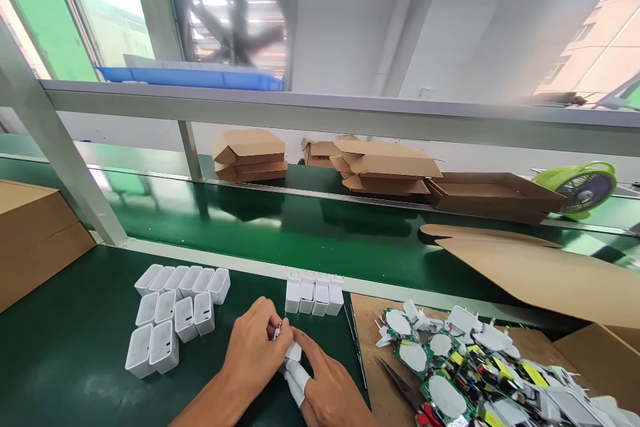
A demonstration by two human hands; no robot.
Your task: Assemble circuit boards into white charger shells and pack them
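Note:
My left hand (255, 349) and my right hand (325, 387) meet low in the middle of the view over the green bench (75, 347). Together they pinch a small white charger part (293, 351) with metal prongs showing between the fingers. A white cot covers one finger of my right hand. Just beyond the hands stands a short row of white charger housings (314, 295). A larger group of empty white shells (175, 312) lies to the left.
A cardboard sheet (373, 340) at the right carries a pile of green circuit boards with white plug pieces (465, 363). Behind runs a green conveyor belt (300, 227) with flattened cardboard boxes (385, 167). A brown carton (35, 233) sits at the left, a green fan (580, 188) far right.

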